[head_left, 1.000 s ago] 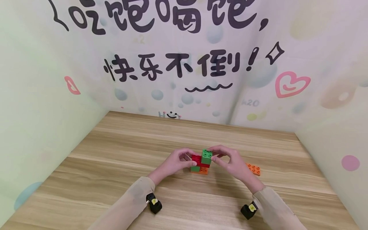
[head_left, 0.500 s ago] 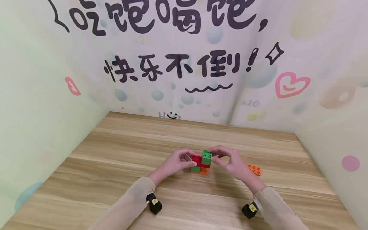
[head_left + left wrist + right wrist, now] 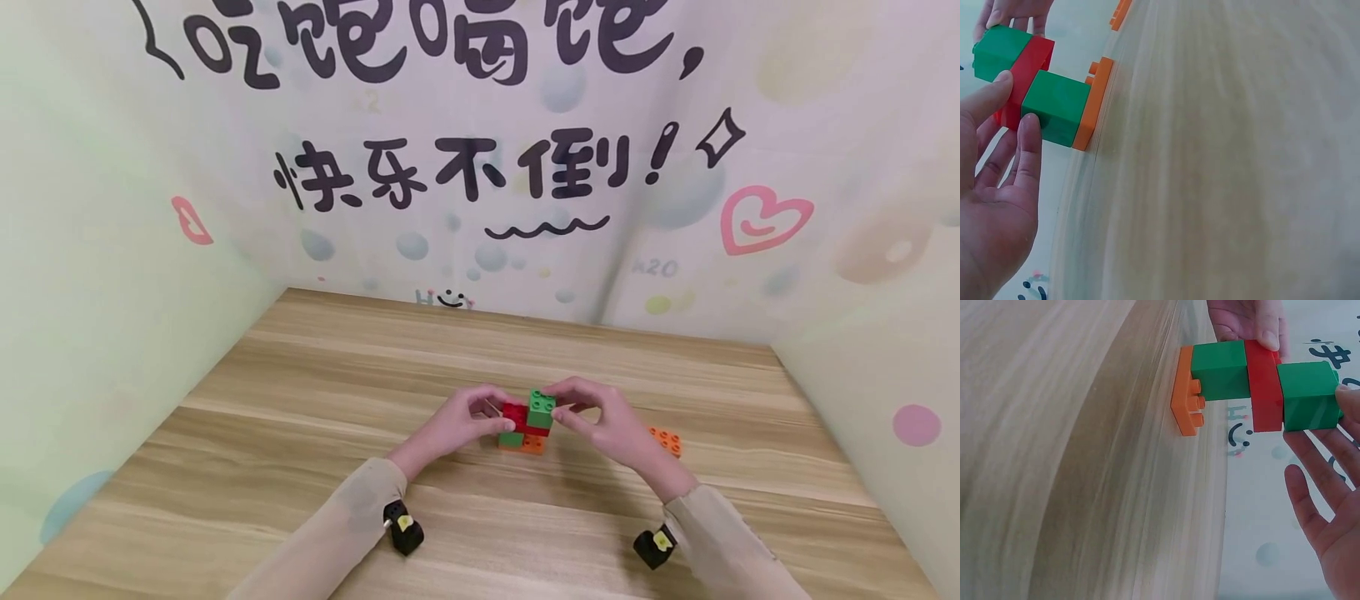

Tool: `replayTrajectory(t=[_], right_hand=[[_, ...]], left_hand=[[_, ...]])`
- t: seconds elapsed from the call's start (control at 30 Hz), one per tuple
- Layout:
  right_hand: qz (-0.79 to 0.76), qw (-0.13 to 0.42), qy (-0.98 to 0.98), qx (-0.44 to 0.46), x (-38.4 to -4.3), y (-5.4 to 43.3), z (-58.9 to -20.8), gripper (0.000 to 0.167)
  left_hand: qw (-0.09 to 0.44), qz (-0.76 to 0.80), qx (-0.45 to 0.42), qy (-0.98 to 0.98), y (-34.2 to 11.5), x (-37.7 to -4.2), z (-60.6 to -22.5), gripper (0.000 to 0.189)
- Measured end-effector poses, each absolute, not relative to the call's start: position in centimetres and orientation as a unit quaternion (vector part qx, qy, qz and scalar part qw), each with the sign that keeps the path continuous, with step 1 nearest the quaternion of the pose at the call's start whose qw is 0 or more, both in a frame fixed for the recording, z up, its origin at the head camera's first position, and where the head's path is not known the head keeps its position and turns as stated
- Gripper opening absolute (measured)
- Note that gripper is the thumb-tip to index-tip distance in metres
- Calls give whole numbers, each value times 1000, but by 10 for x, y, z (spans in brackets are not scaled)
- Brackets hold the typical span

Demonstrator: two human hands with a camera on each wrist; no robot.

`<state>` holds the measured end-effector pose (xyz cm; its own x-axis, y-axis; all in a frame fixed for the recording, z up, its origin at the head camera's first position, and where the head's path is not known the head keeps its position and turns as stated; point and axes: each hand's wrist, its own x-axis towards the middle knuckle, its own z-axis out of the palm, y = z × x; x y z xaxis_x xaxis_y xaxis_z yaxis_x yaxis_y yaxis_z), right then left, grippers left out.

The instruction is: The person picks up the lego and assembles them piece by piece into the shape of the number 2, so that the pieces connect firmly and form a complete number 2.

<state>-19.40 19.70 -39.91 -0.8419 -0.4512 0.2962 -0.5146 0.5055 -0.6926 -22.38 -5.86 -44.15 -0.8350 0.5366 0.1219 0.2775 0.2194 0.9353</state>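
My left hand pinches the red brick; my right hand pinches the top green brick of the stack on the table.

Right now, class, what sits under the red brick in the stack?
Under the red brick sits a green brick, itself on an orange plate resting on the table. Whether another brick hides behind the green one cannot be seen.

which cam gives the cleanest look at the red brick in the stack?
Right wrist. The red brick shows as a full band between the two green bricks, only a left hand fingertip on its end. In the left wrist view it is partly behind fingers. In the head view it is small, half hidden by the hands.
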Motion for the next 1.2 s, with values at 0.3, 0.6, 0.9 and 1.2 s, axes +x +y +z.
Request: replayTrajectory(t=[0.3, 0.6, 0.9, 1.2], right_hand=[[410, 30, -871, 268, -197, 196, -399, 24], [418, -4, -867, 273, -199, 194, -390, 25], [400, -20, -876, 270, -199, 197, -387, 25], [414, -25, -870, 265, -199, 197, -388, 24]], left_hand=[[114, 567, 267, 771, -59, -226, -443, 31], [112, 566, 267, 771, -61, -227, -442, 31], [116, 569, 268, 769, -60, -226, -442, 31], [118, 568, 264, 771, -59, -227, -445, 32]])
